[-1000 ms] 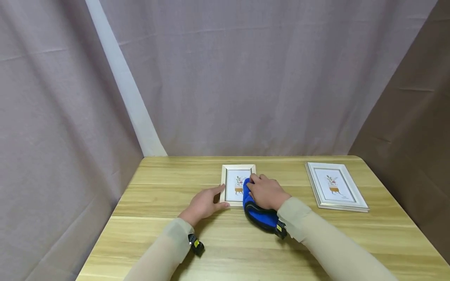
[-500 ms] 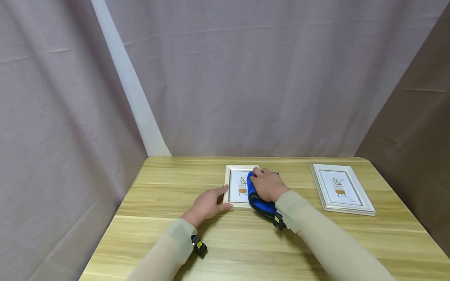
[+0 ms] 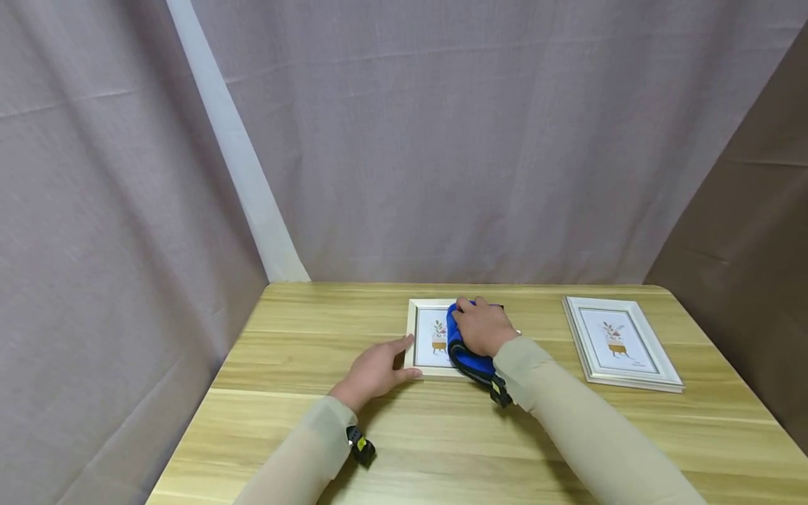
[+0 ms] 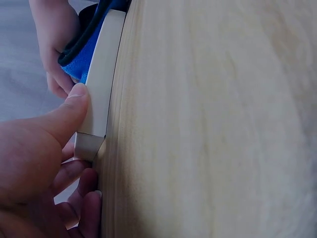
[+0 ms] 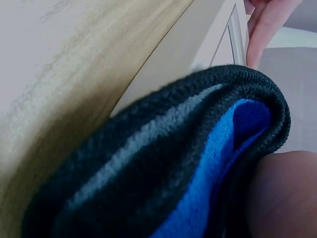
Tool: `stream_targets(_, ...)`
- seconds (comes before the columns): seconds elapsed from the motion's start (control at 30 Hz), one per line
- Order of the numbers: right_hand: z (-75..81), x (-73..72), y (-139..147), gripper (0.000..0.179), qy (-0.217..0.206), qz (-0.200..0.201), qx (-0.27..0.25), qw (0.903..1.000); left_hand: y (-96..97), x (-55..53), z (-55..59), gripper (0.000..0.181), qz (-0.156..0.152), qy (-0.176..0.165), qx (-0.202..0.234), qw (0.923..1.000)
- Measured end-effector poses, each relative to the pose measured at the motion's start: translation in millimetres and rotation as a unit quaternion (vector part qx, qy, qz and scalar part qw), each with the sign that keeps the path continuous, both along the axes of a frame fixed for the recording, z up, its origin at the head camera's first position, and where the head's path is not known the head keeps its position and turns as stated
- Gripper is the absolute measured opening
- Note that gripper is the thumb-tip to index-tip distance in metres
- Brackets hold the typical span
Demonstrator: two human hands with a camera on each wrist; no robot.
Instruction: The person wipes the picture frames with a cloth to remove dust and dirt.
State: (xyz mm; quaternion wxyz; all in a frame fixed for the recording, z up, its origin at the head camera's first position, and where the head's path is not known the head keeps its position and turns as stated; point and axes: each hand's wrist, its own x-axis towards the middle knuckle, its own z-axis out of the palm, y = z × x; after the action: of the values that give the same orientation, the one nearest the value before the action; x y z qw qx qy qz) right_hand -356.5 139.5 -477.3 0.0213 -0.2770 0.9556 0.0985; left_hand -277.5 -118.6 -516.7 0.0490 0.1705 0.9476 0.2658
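A small pale picture frame (image 3: 424, 337) with a potted-plant print lies face up on the table. My left hand (image 3: 372, 370) steadies its lower left corner, thumb along the near edge and fingers at the left side. In the left wrist view, the thumb (image 4: 74, 106) presses the frame's edge (image 4: 103, 74) while the fingers bend around the corner. My right hand (image 3: 482, 327) grips a folded blue cloth (image 3: 468, 359) with black edging, laid over the frame's right half and hiding it. Folds of the cloth (image 5: 198, 144) fill much of the right wrist view.
More white picture frames, apparently stacked, lie at the right of the wooden table (image 3: 303, 330); the top frame (image 3: 621, 340) bears a similar plant print. A grey curtain (image 3: 404, 154) hangs behind the table's far edge, with a brown one (image 3: 745, 231) at the right.
My right hand has slid the cloth away from me, up over the frame's right side, and more of the cloth shows beyond the fingers. The left hand keeps its place at the corner.
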Motion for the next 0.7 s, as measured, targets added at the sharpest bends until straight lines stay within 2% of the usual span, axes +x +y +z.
stream_targets(0.23,-1.7,0.2,2.2,0.045,-0.002,-0.004,-0.021,0.9998,1.1,-0.4,-2.0,0.084,0.0,0.007,-0.003,1.0)
stream_targets(0.47,-5.6,1.3,5.7,0.045,-0.027,-0.015,-0.094,0.9951,-1.3,-1.5,-5.2,0.085,0.0,0.008,-0.005,1.0)
stream_targets(0.7,-10.7,-2.2,7.1,0.046,-0.027,-0.018,-0.118,0.9925,-0.6,-1.3,-4.0,0.084,0.0,0.009,-0.009,0.9999)
